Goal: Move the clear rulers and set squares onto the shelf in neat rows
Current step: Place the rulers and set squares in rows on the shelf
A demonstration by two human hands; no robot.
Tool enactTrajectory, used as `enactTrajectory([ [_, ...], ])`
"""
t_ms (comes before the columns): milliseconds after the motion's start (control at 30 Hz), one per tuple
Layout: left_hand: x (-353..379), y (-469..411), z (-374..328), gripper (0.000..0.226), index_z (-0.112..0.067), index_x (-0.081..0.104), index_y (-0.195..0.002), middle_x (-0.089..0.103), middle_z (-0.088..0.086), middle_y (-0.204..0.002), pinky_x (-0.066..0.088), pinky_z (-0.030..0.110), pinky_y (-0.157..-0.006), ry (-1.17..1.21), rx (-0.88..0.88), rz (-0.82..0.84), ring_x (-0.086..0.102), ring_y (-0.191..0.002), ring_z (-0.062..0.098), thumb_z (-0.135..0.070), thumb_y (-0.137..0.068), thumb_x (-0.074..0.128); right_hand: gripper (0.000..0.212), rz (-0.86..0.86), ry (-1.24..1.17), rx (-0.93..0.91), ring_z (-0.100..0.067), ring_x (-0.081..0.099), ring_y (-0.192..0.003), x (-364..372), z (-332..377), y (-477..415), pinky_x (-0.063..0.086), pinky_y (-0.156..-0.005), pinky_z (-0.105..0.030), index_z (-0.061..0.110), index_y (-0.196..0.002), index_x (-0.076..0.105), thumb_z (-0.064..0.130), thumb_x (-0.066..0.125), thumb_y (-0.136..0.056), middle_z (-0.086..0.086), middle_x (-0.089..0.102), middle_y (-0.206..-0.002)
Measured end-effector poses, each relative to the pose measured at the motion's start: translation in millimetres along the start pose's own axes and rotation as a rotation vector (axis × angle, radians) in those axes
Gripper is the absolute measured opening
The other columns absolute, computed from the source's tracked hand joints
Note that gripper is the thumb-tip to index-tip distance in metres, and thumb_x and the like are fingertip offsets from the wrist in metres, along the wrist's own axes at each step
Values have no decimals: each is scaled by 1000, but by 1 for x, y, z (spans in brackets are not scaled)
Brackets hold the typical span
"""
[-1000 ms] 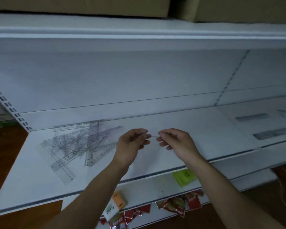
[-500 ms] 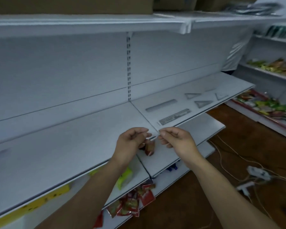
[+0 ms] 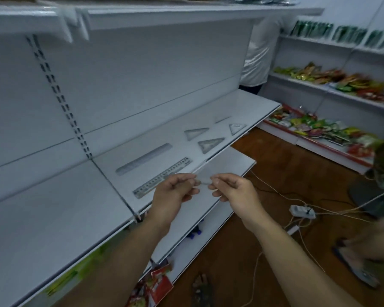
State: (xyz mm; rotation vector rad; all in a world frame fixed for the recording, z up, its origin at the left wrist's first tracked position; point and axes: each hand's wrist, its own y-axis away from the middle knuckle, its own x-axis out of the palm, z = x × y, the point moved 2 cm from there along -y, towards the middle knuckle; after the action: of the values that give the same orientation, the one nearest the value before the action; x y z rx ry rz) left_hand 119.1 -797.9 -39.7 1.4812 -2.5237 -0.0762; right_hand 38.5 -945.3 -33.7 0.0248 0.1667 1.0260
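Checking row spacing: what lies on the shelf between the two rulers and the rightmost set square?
Head view: the rear set square and front set square lie there, flat on the shelf.

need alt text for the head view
A left hand and right hand pinch a clear plastic ruler between their fingers in front of a white metal shelf. On it lie two more clear rulers and three clear triangular set squares in rows.

A clear ruler (image 3: 203,181) between left hand (image 3: 175,192) and right hand (image 3: 234,192), near the shelf (image 3: 211,117)
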Motion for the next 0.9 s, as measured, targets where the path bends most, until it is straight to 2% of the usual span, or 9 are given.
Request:
enactTrajectory([
  [133, 38, -62, -1, 15, -11, 68, -104, 75, -2, -93, 51, 23, -76, -9, 1, 16, 69, -78, 10, -11, -91, 61, 11, -18, 27, -4, -7, 65, -68, -35, 4, -62, 48, -59, -14, 16, -96, 69, 13, 59, -92, -1, 73, -84],
  [200, 53, -93, -3, 13, -13, 69, -101, 75, -2, -89, 51, 25, -76, 3, -14, -9, 69, -78, 11, -11, -90, 62, 11, -10, 57, 15, -7, 65, -68, -50, 8, -95, 48, -59, -14, 17, -96, 69, 15, 59, -93, -1, 73, -85],
  [333, 78, -153, -9, 12, -14, 71, -96, 75, 4, -86, 53, 21, -70, 42, -23, -63, 70, -75, 14, -8, -88, 64, 12, 13, 91, 25, -9, 66, -71, -75, 17, -159, 48, -59, -15, 15, -98, 71, 16, 60, -92, 0, 74, -87],
  [433, 87, -184, -14, 12, -14, 71, -94, 74, 2, -83, 53, 17, -67, 9, 5, -89, 70, -73, 11, -7, -89, 63, 11, 36, 85, 4, -8, 67, -72, -85, 19, -195, 49, -61, -16, 19, -95, 71, 17, 61, -92, 2, 74, -85],
  [567, 89, -209, -15, 13, -14, 71, -93, 75, 2, -84, 51, 14, -63, 20, 11, -151, 68, -70, 9, -4, -88, 64, 10, 96, 77, -1, -7, 67, -69, -84, 22, -233, 49, -61, -17, 21, -92, 71, 16, 62, -91, 3, 74, -81],
  [733, 87, -238, -13, 12, -10, 70, -95, 75, 3, -89, 51, 15, -64, 55, 2, -244, 68, -72, 11, -3, -88, 63, 11, 197, 37, 7, -6, 66, -68, -80, 23, -280, 49, -59, -15, 13, -98, 71, 13, 61, -91, 0, 74, -83],
  [900, 100, -269, -13, 14, -16, 69, -97, 74, 1, -87, 50, 14, -63, -53, 47, -365, 67, -71, 8, -6, -88, 65, 11, 311, 44, -1, -8, 66, -71, -88, 20, -332, 50, -63, -18, 17, -96, 71, 14, 62, -91, 1, 74, -82],
])
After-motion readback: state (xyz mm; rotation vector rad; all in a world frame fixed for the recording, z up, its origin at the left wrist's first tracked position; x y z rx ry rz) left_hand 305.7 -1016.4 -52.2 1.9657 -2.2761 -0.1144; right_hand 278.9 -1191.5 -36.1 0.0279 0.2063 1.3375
